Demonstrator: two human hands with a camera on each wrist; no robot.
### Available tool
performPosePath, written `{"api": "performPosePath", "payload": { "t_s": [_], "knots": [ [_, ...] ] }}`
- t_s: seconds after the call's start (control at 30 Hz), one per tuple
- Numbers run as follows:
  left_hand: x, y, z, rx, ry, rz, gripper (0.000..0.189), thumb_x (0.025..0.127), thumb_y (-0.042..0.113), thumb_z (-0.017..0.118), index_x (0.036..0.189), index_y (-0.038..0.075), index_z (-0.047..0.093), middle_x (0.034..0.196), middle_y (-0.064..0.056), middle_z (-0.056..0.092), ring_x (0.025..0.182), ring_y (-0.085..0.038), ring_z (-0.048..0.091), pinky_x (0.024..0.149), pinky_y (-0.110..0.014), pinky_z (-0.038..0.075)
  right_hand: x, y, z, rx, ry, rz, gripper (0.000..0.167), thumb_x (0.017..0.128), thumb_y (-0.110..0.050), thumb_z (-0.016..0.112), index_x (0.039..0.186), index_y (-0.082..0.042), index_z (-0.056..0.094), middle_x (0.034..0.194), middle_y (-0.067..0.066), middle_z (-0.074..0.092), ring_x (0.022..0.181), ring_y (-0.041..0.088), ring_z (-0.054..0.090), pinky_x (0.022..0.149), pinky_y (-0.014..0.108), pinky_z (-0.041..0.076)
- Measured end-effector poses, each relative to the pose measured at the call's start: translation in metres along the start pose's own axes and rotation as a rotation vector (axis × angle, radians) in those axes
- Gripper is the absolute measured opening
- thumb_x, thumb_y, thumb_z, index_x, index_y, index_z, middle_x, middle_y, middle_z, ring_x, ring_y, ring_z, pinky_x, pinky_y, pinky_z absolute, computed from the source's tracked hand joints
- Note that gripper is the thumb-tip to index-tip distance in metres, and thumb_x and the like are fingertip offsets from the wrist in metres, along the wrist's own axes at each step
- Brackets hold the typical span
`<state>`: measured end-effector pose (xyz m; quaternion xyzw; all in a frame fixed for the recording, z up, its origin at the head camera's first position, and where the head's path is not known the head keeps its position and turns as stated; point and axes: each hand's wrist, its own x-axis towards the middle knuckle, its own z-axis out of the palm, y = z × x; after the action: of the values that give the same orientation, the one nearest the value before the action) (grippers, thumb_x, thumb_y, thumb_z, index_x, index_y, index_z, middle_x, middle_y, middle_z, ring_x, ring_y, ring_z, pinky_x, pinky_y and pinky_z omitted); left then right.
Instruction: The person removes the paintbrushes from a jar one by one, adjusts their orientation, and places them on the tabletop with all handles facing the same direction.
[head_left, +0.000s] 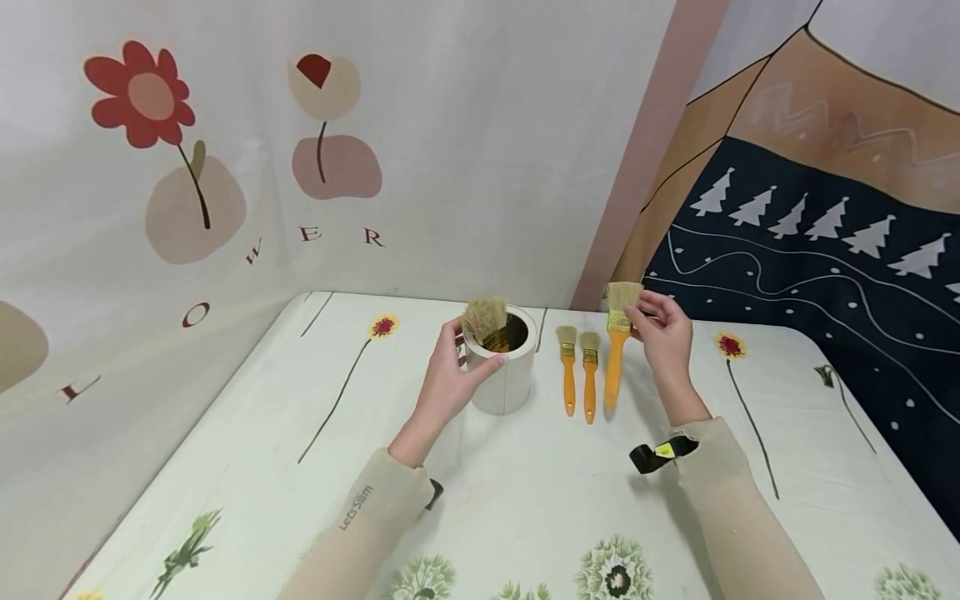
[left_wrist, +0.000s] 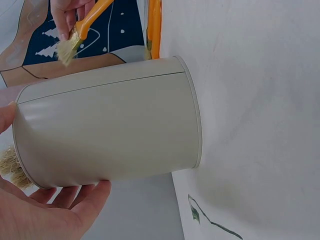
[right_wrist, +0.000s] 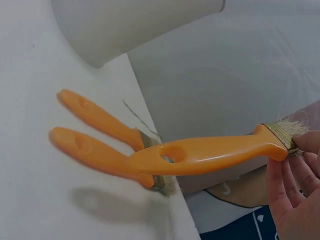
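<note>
My left hand point(head_left: 444, 377) grips a cream-white cylindrical can point(head_left: 501, 390), its thumb and fingers around the rim. Inside the can stands a paintbrush point(head_left: 485, 317), bristles up above the rim; its handle is hidden. My right hand point(head_left: 666, 343) pinches a wide paintbrush point(head_left: 614, 358) near its metal band, bristles up, the orange handle pointing down. In the right wrist view this paintbrush point(right_wrist: 210, 154) is held above the table. Two smaller orange-handled paintbrushes point(head_left: 567, 379) point(head_left: 590, 385) lie side by side between the can and my right hand.
The table point(head_left: 517, 500) has a white cloth printed with flowers. A pale curtain point(head_left: 480, 150) with flower drawings hangs behind it, and a dark cloth with white trees point(head_left: 810, 275) hangs at the right. A black strap device point(head_left: 663, 452) sits at my right wrist.
</note>
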<state>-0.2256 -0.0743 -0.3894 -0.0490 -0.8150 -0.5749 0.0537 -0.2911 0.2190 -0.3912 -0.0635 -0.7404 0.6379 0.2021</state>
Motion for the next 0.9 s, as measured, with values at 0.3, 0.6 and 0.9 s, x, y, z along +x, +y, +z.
{"api": "performPosePath", "payload": {
  "t_s": [0.3,0.6,0.9],
  "knots": [
    [0.0,0.0,0.0,0.002,0.005,0.0,0.083,0.088,0.029,0.076,0.152,0.009,0.028,0.155,-0.012,0.037,0.145,-0.033,0.038,0.118,-0.052,0.037,0.003,0.016,-0.005,-0.054,0.0,0.102,0.039,0.094,-0.016,0.069,0.13,-0.004,0.06,0.083,-0.027,0.061,0.075,-0.007,0.06,0.065,0.009,0.055],
    [0.0,0.0,0.0,0.009,0.001,-0.005,0.084,0.088,0.03,0.076,0.153,0.009,0.027,0.156,-0.012,0.036,0.145,-0.033,0.037,0.118,-0.051,0.037,0.004,0.029,-0.011,-0.087,-0.019,0.209,0.041,0.094,-0.015,0.067,0.132,-0.003,0.058,0.079,-0.027,0.059,0.072,-0.01,0.058,0.064,0.011,0.055],
    [0.0,-0.001,0.0,0.008,0.003,0.001,0.084,0.088,0.029,0.076,0.153,0.009,0.028,0.156,-0.012,0.037,0.145,-0.033,0.037,0.118,-0.052,0.038,0.006,0.043,-0.013,-0.129,-0.066,0.311,0.043,0.096,-0.017,0.065,0.135,-0.002,0.055,0.077,-0.027,0.058,0.068,-0.01,0.058,0.063,0.012,0.055]
  ]
}}
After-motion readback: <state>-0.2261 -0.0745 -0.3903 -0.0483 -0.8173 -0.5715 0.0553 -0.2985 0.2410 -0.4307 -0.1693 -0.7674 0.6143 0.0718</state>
